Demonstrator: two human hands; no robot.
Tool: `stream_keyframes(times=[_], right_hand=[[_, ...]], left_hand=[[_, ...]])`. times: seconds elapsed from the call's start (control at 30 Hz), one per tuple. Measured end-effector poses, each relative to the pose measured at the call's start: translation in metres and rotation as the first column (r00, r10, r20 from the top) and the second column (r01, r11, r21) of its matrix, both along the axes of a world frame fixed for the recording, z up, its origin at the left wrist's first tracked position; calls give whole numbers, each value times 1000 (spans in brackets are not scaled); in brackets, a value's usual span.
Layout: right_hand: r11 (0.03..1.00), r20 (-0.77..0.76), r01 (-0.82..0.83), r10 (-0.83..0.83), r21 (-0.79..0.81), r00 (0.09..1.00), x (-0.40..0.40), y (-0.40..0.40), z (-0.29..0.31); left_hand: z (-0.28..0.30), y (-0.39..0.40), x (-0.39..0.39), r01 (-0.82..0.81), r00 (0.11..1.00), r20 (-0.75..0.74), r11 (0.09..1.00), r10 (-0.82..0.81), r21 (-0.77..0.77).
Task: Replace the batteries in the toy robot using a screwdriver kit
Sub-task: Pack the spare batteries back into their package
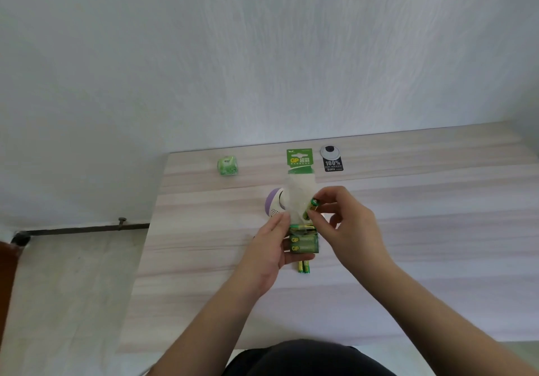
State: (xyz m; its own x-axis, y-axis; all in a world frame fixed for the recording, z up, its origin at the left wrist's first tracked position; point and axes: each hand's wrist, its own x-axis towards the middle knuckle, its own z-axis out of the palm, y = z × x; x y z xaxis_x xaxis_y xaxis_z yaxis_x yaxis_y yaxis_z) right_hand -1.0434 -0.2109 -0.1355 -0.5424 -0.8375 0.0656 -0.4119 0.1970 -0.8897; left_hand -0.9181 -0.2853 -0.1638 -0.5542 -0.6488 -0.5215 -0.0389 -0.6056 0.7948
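Observation:
My left hand (274, 244) grips a green battery pack (303, 243) above the wooden table (437, 230); its clear torn wrapper (300, 197) and green card header (299, 160) stick up away from me. My right hand (344, 224) pinches one green battery (311, 207) at the pack's open top. Two loose batteries (303, 267) lie on the table just below my left hand. The white and purple toy robot (275, 204) lies behind the pack, mostly hidden. No screwdriver is in view.
A small green cube-shaped packet (228, 166) sits at the table's far left. A black "100%" label under a round silver cap (332, 160) lies at the far edge by the wall. The table's left edge (151, 224) drops to the floor.

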Motion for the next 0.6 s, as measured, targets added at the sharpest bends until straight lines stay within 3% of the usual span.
stream_keyframes(times=[0.2,0.47,0.6], right_hand=[[996,-196,-37,53,84,979,1,-4,-9],[969,-313,-93,163,227,936,-5,-13,-15],[960,-267,-146,209,237,941,-6,-13,-18]], left_hand=[[-1,1,0,29,1000,11,999,-29,-22],[-5,0,-2,21,999,39,1000,-20,-17],[-10,-1,0,32,998,63,999,-31,-24]])
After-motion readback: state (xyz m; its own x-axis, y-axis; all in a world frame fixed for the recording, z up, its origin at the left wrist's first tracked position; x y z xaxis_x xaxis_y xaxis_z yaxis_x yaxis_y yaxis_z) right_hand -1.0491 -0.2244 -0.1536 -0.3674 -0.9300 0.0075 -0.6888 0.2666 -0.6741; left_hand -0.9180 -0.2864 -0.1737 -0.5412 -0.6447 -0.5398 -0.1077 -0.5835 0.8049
